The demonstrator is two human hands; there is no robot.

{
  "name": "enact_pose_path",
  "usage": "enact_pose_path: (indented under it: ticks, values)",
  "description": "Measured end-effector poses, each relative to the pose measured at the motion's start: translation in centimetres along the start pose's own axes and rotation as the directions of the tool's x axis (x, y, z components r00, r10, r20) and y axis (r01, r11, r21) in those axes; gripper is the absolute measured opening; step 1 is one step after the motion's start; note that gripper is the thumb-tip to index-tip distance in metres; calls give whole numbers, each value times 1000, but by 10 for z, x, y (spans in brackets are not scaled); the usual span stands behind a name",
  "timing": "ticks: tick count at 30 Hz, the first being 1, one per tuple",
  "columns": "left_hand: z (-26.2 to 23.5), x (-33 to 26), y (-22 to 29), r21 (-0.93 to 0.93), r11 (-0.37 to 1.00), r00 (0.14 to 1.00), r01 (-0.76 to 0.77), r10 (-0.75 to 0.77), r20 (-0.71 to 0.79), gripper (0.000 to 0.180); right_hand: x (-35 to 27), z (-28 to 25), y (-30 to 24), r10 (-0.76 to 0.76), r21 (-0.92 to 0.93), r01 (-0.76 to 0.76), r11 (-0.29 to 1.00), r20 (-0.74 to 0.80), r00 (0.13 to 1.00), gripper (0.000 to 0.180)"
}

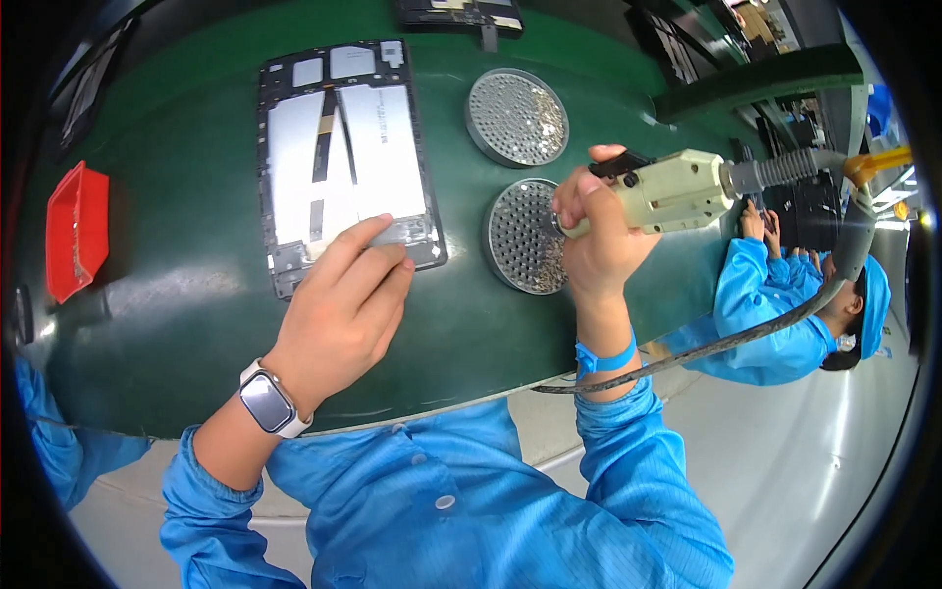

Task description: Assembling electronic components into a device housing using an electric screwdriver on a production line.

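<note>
An opened tablet [385, 157] lies on the green table, its silver battery cells and dark flat cables exposed inside a black frame. My left hand [339, 314] rests on the tablet's near end, fingers stretched out over the grey parts there. In my right hand [603, 240] is a cream-coloured electric screwdriver [687, 191], held roughly level with its tip end pointing left. That end is over the right side of the nearer round screw tray [512, 226], where small screws are gathered; my fingers hide the tip. The farther screw tray [505, 110] also holds small screws.
A red bin [78, 231] stands at the left of the green table [177, 324]. Another opened device [461, 14] lies at the far edge. From the screwdriver, a thick cable [746, 334] loops past my right wrist. A co-worker in blue [756, 314] sits at the right.
</note>
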State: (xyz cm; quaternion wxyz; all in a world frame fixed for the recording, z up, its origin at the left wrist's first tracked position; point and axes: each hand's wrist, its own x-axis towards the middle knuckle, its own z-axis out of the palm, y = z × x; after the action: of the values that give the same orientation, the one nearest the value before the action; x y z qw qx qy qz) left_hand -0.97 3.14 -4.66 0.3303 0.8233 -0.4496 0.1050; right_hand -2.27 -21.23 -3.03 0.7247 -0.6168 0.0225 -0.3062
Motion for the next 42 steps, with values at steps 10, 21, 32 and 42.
enact_pose_path:
  ticks: [10, 21, 32, 42]
  values:
    - [-9, -18, -12, 45, 999, 999, -19, 17, 44, 31, -7, 66, -43, 38, -34, -33, 999, 146, 989, 41]
    - [-5, -26, -15, 7, 1000, 1000, -25, 25, -2, 30, -38, 90, 3, 147, 32, -166, 986, 326, 934, 29]
    - [-3, -26, -16, -3, 1000, 1000, -30, 30, -11, 30, -44, 88, 10, 77, -30, -71, 997, 343, 936, 29]
    - [-6, -15, -9, 12, 993, 993, 119, -119, 27, 27, -41, 89, 12, 145, 100, -182, 978, 299, 943, 33]
